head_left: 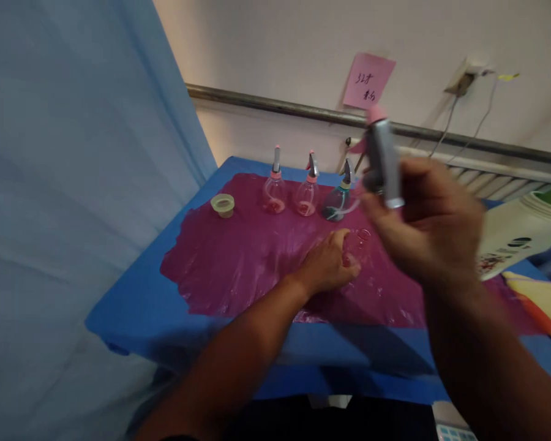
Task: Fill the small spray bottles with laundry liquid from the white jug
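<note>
Raised at the right, my right hand (427, 214) is closed around a grey and pink spray head (382, 159), blurred by motion, with its pale tube trailing to the left. Below it my left hand (330, 263) grips a clear uncapped bottle (356, 248) at the table's middle. Behind the hands stand two clear spray bottles, one at the left (274, 193) and another beside it (307, 197), each with pinkish liquid at the bottom. A teal spray bottle (337, 202) with a grey head is just right of them.
A small translucent cup (223, 205) stands at the left on the purple plastic sheet (239, 263) covering the blue table (133, 300). A large white jug (505, 236) and yellow cloth (539, 300) are at the right. A metal rail (275, 104) crosses the wall; a blue curtain (73, 153) hangs left.
</note>
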The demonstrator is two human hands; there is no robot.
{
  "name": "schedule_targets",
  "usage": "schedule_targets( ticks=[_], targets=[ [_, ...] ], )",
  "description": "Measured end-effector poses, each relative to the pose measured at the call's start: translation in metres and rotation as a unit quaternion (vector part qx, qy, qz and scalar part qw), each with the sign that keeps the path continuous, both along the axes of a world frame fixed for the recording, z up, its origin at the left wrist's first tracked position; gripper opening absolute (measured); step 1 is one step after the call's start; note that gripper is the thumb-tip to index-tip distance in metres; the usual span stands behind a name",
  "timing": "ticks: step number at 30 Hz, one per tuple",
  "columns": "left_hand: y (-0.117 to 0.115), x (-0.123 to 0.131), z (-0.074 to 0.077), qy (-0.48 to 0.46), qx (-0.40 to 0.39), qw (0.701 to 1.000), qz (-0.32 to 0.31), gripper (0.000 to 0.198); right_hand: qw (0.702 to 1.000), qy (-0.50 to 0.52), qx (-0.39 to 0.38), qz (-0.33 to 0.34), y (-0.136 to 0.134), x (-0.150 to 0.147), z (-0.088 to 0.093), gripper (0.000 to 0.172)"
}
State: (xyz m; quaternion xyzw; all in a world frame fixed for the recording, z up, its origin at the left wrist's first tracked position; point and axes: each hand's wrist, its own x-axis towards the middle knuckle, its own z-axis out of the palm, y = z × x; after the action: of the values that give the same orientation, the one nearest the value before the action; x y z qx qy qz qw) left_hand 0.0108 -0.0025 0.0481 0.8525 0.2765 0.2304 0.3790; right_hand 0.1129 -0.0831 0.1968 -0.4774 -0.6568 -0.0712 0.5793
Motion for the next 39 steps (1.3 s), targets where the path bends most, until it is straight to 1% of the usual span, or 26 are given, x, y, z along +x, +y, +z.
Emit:
schedule_targets(
  ticks=[2,3,6,9,12,15,18,20,22,25,28,33,39],
  targets=[
    [0.002,0.001,0.001,-0.001,0.000,1.000,-0.005,0.083,0.997,0.048,0.033,-0.044,-0.015,0.021,0.013,0.028],
    [0.003,0.001,0.000,0.000,-0.001,1.000,-0.003,0.084,0.996,0.058,0.039,-0.061,-0.020,0.028,0.016,0.027],
    [0.005,0.001,-0.003,0.003,0.003,1.000,0.005,0.088,0.993,0.065,0.023,-0.093,-0.028,0.041,0.015,0.027],
    [0.006,-0.002,-0.006,-0.002,0.018,1.000,0.006,0.085,0.993,0.072,-0.026,-0.091,-0.026,0.046,0.002,0.028],
    [0.006,-0.006,-0.005,-0.004,0.022,1.000,0.002,0.081,0.990,0.102,-0.072,-0.062,-0.017,0.052,-0.017,0.028],
    [0.007,-0.006,-0.003,-0.001,0.018,1.000,-0.007,0.084,0.981,0.131,-0.140,-0.021,-0.005,0.061,-0.043,0.028],
    [0.009,-0.005,-0.003,-0.008,0.017,1.000,-0.004,0.081,0.968,0.141,-0.206,0.010,0.003,0.073,-0.072,0.029],
    [0.010,-0.003,-0.004,-0.014,0.017,1.000,-0.010,0.079,0.963,0.152,-0.220,0.026,0.006,0.079,-0.089,0.032],
    [0.011,-0.003,-0.006,-0.022,0.018,0.999,-0.015,0.078,0.961,0.166,-0.217,0.036,0.005,0.083,-0.100,0.035],
    [0.011,-0.003,-0.008,-0.028,0.013,0.999,-0.012,0.078,0.962,0.170,-0.210,0.049,0.003,0.085,-0.105,0.036],
    [0.011,-0.003,-0.008,-0.026,0.007,1.000,-0.011,0.080,0.960,0.173,-0.212,0.059,0.003,0.085,-0.104,0.037],
    [0.009,-0.003,-0.005,-0.029,-0.015,0.999,-0.005,0.082,0.955,0.216,-0.189,0.073,0.008,0.085,-0.105,0.036],
    [0.010,-0.004,-0.006,-0.036,-0.046,0.998,-0.001,0.086,0.952,0.231,-0.188,0.078,0.009,0.084,-0.122,0.035]
  ],
)
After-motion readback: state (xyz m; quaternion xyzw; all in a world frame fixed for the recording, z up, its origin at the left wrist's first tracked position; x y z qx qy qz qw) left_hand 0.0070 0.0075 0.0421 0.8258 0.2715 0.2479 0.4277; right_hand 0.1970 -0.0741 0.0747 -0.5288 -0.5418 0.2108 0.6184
